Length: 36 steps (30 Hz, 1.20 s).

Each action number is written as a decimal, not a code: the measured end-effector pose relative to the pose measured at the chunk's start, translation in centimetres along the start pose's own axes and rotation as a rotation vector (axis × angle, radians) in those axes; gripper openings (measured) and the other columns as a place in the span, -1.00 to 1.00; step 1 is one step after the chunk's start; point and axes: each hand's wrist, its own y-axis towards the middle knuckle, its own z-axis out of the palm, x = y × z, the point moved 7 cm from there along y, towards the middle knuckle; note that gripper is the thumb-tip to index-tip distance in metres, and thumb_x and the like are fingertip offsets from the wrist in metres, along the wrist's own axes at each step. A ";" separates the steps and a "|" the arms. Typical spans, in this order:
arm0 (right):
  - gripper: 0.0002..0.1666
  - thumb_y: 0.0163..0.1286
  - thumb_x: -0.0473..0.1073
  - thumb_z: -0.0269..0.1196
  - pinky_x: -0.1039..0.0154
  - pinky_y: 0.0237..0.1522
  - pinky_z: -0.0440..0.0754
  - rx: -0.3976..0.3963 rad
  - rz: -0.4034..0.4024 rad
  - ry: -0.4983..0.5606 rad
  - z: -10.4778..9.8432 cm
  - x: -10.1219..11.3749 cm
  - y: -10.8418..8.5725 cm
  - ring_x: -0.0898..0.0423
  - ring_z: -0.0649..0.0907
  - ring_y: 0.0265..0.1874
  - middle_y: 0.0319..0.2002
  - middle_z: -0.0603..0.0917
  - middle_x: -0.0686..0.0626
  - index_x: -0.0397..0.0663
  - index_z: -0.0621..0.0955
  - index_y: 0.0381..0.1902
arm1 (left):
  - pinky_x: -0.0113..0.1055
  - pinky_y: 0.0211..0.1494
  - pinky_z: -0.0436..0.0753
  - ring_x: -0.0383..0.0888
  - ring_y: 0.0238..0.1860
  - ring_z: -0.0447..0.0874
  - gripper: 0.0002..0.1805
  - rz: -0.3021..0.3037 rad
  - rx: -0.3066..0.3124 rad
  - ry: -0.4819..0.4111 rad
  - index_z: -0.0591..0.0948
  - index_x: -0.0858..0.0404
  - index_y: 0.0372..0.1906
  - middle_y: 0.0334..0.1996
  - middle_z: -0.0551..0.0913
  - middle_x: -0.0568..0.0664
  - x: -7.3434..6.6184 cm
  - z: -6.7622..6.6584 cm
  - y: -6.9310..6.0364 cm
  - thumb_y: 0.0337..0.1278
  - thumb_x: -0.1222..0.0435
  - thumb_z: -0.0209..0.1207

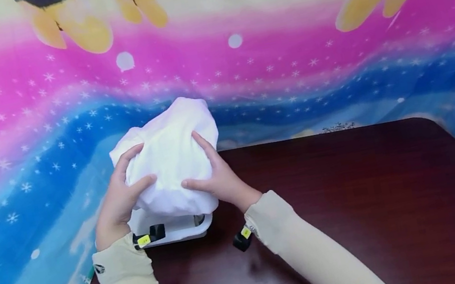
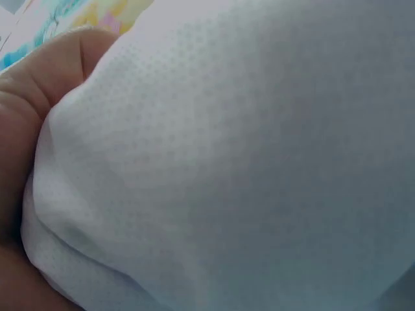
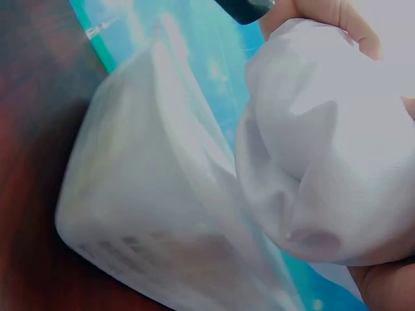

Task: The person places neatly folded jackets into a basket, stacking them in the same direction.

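A bunched white cloth (image 1: 171,157) is held up between both hands over the left part of the table. My left hand (image 1: 116,199) grips its left side, thumb on the near face and fingers spread around the edge. On the opposite side my right hand (image 1: 227,182) holds it the same way. Fine dots pattern the fabric (image 2: 227,155), which fills most of the left wrist view. Beneath the bundle stands a white plastic basket (image 1: 180,234), mostly covered in the head view. The right wrist view shows the basket's slotted side (image 3: 142,175); its contents are hidden.
The dark brown table (image 1: 356,200) extends to the right, with a rounded far corner. Behind it and along the left hangs a printed curtain (image 1: 264,64) in pink and blue. Each wrist carries a small black camera (image 1: 241,240).
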 end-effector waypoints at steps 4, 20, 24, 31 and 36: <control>0.24 0.23 -0.11 0.51 -0.03 0.28 0.51 0.009 0.037 0.025 1.5 -1.1 0.1 0.03 0.27 0.44 0.57 0.06 0.23 0.76 0.00 0.56 | -0.31 0.03 0.62 0.09 0.31 0.23 -0.22 -0.013 -0.025 0.029 0.29 -0.16 0.54 0.52 0.13 0.08 1.5 -1.0 -0.5 0.30 0.27 0.31; 0.29 0.17 -0.04 0.55 -0.07 0.42 0.32 0.069 0.213 -0.076 4.4 -3.4 0.4 0.07 0.18 0.52 0.58 0.06 0.23 0.59 -0.02 0.61 | 0.34 0.43 0.16 0.28 0.48 -0.01 -0.21 -0.123 0.009 0.094 0.22 0.09 0.57 0.60 -0.03 0.20 5.9 -3.1 -0.8 0.32 0.25 0.29; 0.29 0.16 0.01 0.55 -0.06 0.42 0.33 0.131 0.238 -0.163 4.8 -3.4 0.8 0.04 0.23 0.50 0.58 0.11 0.16 0.56 -0.01 0.62 | 0.32 0.44 0.16 0.29 0.48 -0.02 -0.18 -0.155 0.008 0.109 0.18 0.13 0.59 0.59 -0.03 0.24 7.0 -3.6 -1.3 0.32 0.30 0.29; 0.26 0.20 -0.01 0.52 -0.03 0.43 0.31 0.183 0.274 -0.236 4.9 -3.4 1.6 0.02 0.24 0.49 0.59 0.10 0.10 0.40 -0.01 0.65 | 0.40 0.45 0.04 0.32 0.51 -0.07 -0.17 -0.198 0.029 0.178 0.11 0.10 0.61 0.58 -0.02 0.28 7.8 -3.4 -1.5 0.37 0.23 0.25; 0.26 0.19 0.07 0.52 -0.05 0.41 0.35 0.139 0.319 -0.328 4.8 -3.8 1.5 -0.03 0.21 0.52 0.60 0.10 -0.03 0.27 0.02 0.65 | 0.35 0.46 0.05 0.32 0.50 -0.04 -0.18 -0.216 0.061 0.207 0.06 0.17 0.62 0.56 0.01 0.33 8.2 -3.1 -1.4 0.41 0.24 0.20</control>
